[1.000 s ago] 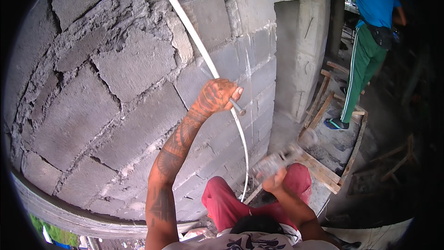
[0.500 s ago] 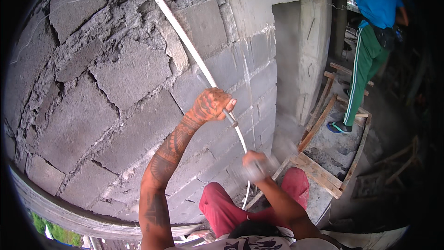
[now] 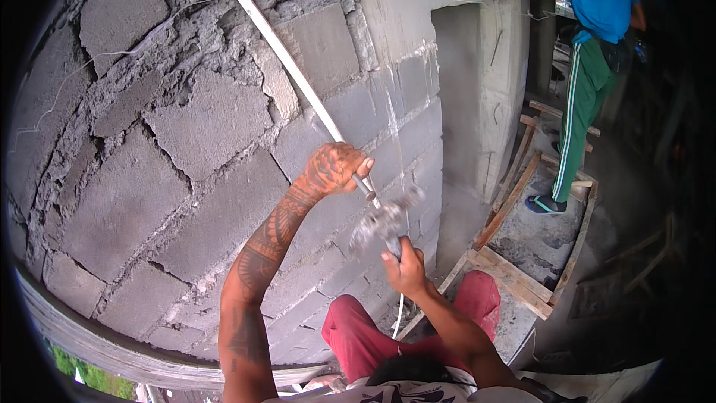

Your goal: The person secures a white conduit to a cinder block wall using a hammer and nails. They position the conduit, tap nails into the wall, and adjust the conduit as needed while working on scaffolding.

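My left hand (image 3: 333,169) is closed around a long white pipe (image 3: 283,60) and presses it flat against the grey block wall (image 3: 186,127). The pipe runs from the top of the wall down past my hand. My right hand (image 3: 403,270) grips the handle of a mortar-caked trowel (image 3: 382,222), whose blurred blade is raised to the pipe just below my left hand. My red-trousered knees (image 3: 358,336) show underneath.
A grey concrete column (image 3: 447,52) with a doorway stands to the right of the wall. Wooden frames and planks (image 3: 522,254) lie on the floor there. Another person in a blue shirt and green trousers (image 3: 585,97) stands at the far right.
My right hand has risen from near my knee, bringing the trowel up to the pipe. My left hand stays on the pipe.
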### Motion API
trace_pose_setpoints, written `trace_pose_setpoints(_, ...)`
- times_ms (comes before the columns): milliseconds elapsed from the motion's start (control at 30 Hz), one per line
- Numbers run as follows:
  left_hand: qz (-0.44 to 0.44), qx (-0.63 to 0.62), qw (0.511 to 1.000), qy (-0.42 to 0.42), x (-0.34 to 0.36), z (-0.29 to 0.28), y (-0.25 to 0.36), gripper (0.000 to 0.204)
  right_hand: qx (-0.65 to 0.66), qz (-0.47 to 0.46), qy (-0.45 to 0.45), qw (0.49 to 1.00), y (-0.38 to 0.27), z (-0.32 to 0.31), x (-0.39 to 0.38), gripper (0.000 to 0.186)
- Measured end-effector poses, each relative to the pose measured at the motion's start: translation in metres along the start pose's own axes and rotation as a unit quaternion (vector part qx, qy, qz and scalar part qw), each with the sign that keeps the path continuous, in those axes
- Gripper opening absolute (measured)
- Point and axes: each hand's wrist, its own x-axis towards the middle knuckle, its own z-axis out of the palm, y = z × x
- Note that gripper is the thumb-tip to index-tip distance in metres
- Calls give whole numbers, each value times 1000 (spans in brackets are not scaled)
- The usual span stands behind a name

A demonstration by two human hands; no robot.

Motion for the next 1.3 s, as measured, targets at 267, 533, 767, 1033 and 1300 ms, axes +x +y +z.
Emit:
trace_pose_setpoints(267, -18, -48, 998, -39, -9, 4, 1, 34, -24, 90, 16, 996, -18, -2, 4, 32)
trace_pose_setpoints(533, -7, -35, 999, 2, -7, 14, -13, 34, 45, -27, -15, 999, 17, 5, 9, 28)
trace_pose_setpoints(767, -19, -26, 999, 16, -17, 21, -20, 36, 28, 128, 17, 991, -7, -7, -26, 36)
trace_pose_setpoints(1033, -46, -4, 996, 77, -5, 24, 15, 35, -13, 146, 1, 989, -42, -77, -50, 34)
trace_pose_setpoints(1300, -10, -43, 992, 118, -6, 8, 29, 34, -28, 170, 51, 984, -54, -109, -69, 34)
